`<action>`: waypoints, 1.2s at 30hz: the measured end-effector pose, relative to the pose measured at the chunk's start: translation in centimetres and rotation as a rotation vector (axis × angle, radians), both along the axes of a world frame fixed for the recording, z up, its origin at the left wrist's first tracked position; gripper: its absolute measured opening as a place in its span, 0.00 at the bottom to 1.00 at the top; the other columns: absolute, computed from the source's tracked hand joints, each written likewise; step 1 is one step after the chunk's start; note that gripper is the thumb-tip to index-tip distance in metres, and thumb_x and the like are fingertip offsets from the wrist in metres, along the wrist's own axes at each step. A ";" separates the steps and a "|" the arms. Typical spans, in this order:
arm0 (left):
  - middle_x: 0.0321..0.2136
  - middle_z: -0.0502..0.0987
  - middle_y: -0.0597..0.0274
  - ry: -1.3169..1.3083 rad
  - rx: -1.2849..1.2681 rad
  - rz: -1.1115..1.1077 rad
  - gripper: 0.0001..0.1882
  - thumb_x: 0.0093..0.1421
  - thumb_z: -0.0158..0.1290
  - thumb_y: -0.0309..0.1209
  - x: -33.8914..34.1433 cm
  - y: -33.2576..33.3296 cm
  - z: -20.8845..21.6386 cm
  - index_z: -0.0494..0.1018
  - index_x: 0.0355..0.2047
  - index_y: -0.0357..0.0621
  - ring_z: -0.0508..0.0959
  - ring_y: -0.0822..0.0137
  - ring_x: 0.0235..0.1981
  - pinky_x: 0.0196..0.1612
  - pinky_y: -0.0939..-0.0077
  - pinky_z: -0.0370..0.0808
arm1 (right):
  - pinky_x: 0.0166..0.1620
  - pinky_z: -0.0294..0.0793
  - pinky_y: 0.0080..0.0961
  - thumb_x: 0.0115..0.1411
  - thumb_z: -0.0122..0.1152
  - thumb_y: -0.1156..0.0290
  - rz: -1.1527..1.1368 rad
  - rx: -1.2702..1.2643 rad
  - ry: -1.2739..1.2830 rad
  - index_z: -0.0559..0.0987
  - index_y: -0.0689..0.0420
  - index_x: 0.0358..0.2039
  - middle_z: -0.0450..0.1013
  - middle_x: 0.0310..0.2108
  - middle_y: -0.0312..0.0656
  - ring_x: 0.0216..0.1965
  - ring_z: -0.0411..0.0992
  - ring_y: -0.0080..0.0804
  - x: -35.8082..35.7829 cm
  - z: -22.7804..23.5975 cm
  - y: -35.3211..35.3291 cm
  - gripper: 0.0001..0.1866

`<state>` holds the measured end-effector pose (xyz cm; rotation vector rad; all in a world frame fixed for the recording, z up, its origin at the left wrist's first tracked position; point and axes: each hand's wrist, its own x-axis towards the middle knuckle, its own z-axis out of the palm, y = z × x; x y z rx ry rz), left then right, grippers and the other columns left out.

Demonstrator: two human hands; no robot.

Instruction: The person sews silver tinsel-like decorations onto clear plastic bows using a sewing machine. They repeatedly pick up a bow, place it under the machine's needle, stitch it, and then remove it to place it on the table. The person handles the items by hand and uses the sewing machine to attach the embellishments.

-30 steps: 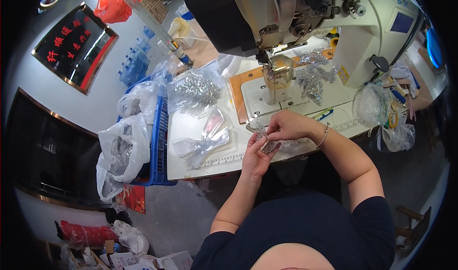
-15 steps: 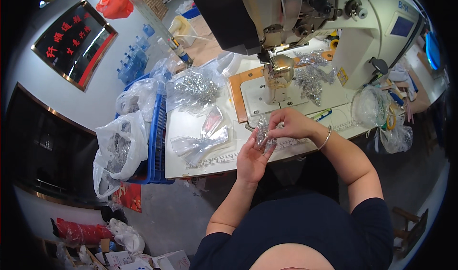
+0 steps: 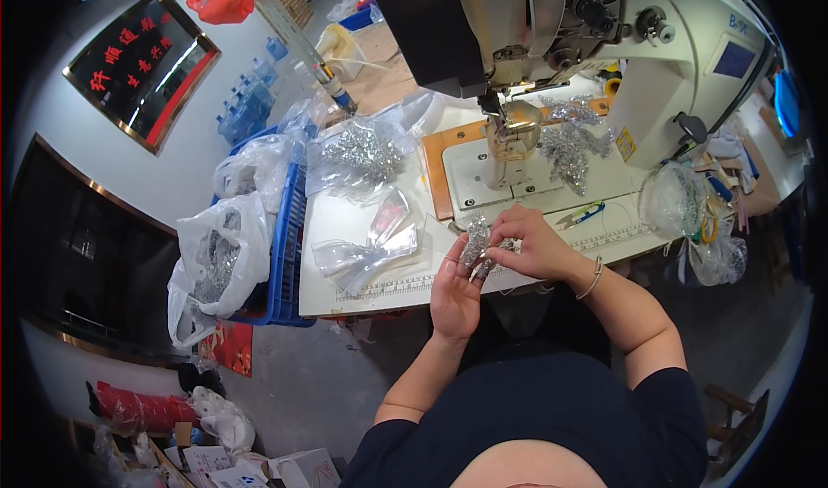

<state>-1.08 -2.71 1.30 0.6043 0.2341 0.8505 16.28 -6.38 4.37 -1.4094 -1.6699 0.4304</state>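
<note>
A silver, glittery piece (image 3: 474,241) is held between both hands over the front edge of the sewing table. My left hand (image 3: 457,294) supports it from below, palm up, fingers curled around its lower side. From the right, my right hand (image 3: 530,245) pinches it between thumb and fingers; more silver shows under that thumb. Just beyond my hands stands a post-bed sewing machine (image 3: 511,134). Similar silver pieces (image 3: 571,151) lie on the table right of its post. Thread snips (image 3: 581,215) with a green and blue handle rest right of my right hand.
On the table's left are clear plastic strips (image 3: 371,253) and an open plastic bag of silver pieces (image 3: 360,158). A blue crate (image 3: 285,264) with white bags (image 3: 222,255) adjoins the left edge. Clear bags and scissors (image 3: 709,225) hang at the right. A printed ruler (image 3: 392,284) runs along the front.
The silver piece has been turned and now stands more upright, bunched between my fingers. My hands have barely shifted, and the whole view has moved slightly.
</note>
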 end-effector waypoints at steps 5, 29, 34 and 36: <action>0.49 0.69 0.53 0.170 0.122 0.121 0.25 0.58 0.48 0.19 0.6 0.0 -1.1 0.57 0.56 0.35 0.73 0.66 0.47 0.51 0.72 0.70 | 0.46 0.55 0.31 0.47 0.64 0.66 -0.019 0.010 -0.039 0.77 0.53 0.22 0.69 0.27 0.32 0.37 0.65 0.30 -1.0 0.4 -0.7 0.07; 0.35 0.75 0.55 0.131 0.041 0.082 0.15 0.54 0.52 0.16 0.3 1.6 -2.0 0.70 0.43 0.32 0.77 0.68 0.36 0.43 0.75 0.75 | 0.46 0.56 0.32 0.46 0.66 0.69 -0.148 0.156 -0.192 0.77 0.54 0.30 0.70 0.32 0.34 0.38 0.65 0.32 -2.3 -1.1 -1.9 0.10; 0.35 0.76 0.56 0.262 0.217 0.150 0.15 0.54 0.53 0.17 0.2 2.3 -2.0 0.70 0.43 0.31 0.77 0.70 0.35 0.41 0.77 0.75 | 0.46 0.60 0.35 0.45 0.65 0.69 -0.308 0.370 -0.239 0.76 0.55 0.39 0.68 0.37 0.38 0.40 0.65 0.36 -2.4 1.4 -2.3 0.18; 0.34 0.76 0.55 0.302 0.294 0.161 0.14 0.54 0.53 0.16 0.4 2.4 -1.6 0.70 0.42 0.31 0.77 0.69 0.34 0.40 0.76 0.76 | 0.47 0.62 0.36 0.45 0.65 0.70 -0.222 0.448 -0.420 0.74 0.56 0.42 0.67 0.39 0.39 0.41 0.65 0.37 -1.9 3.0 -2.1 0.21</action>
